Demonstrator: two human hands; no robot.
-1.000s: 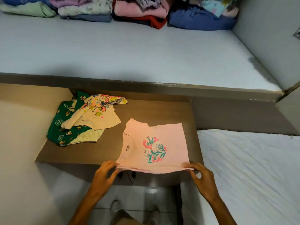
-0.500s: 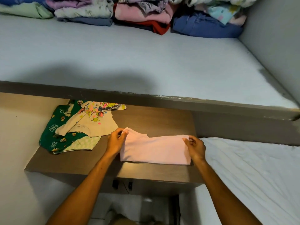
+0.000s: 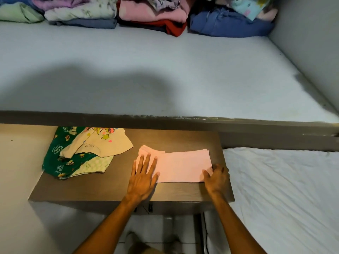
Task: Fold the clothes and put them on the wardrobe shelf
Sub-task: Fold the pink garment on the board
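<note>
A pink shirt (image 3: 181, 166) lies folded in half on the brown table (image 3: 110, 187), its print hidden inside the fold. My left hand (image 3: 143, 176) rests flat with spread fingers on the shirt's left end. At the right end, my right hand (image 3: 216, 177) pinches the shirt's lower right corner. To the left on the table sits an unfolded heap: a cream printed top (image 3: 99, 143) over green patterned clothes (image 3: 60, 158). Above the table runs the grey wardrobe shelf (image 3: 165, 74).
Folded clothes stacks line the back of the shelf: pale green and lilac (image 3: 55, 13), pink over red (image 3: 156, 15), blue (image 3: 229, 24). A white bedsheet (image 3: 284, 198) lies to the right of the table. The shelf's dark front edge (image 3: 165, 121) overhangs the table's back.
The shirt's near edge was lifted and folded away over the print, halving it. My left hand has since flattened onto its left end and my right hand slid to the lower right corner.
</note>
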